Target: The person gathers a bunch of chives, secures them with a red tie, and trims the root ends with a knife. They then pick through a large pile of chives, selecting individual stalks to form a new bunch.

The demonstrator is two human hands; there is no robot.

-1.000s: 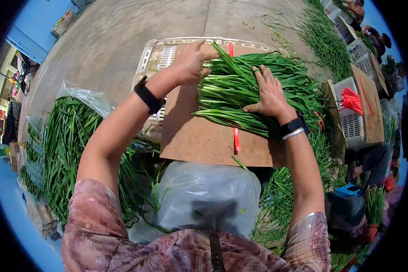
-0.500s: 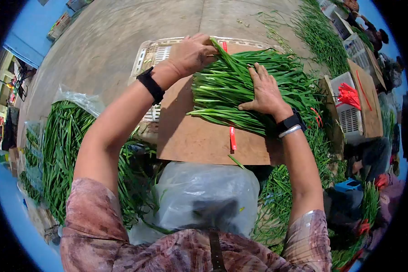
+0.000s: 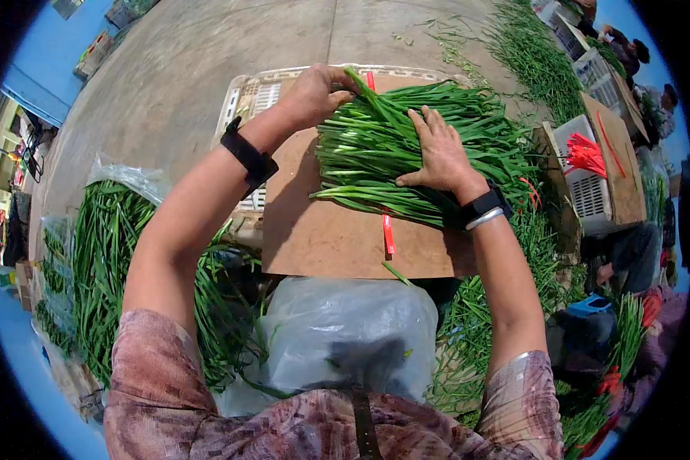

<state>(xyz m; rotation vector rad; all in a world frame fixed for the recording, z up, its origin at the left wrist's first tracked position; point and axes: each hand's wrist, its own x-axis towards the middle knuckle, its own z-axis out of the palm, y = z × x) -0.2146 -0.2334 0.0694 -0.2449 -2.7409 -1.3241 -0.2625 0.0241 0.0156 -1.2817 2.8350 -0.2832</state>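
A thick bundle of garlic chives (image 3: 375, 153) lies across a brown board (image 3: 314, 245), pale stem ends to the left and green leaves to the right. At the bundle's far left corner my left hand (image 3: 319, 93) is closed, its fingers pinching a few chive stalks. My right hand (image 3: 441, 157) rests on top of the leaves, palm down, thumb and fingers spread. Under the bundle runs a red strip (image 3: 388, 236); its near end sticks out toward me, and its far end shows beyond the stalks.
The board sits on a white plastic crate (image 3: 237, 100). Loose chives (image 3: 103, 268) are heaped at left beside clear plastic, with more at right. A clear plastic sheet (image 3: 345, 330) covers my lap. At right stands another crate (image 3: 589, 198) with red strips (image 3: 586, 156); people sit beyond.
My left hand has shifted slightly left at the far edge of the bundle, still holding stalks. My right hand stays on the leaves. The view has moved a little.
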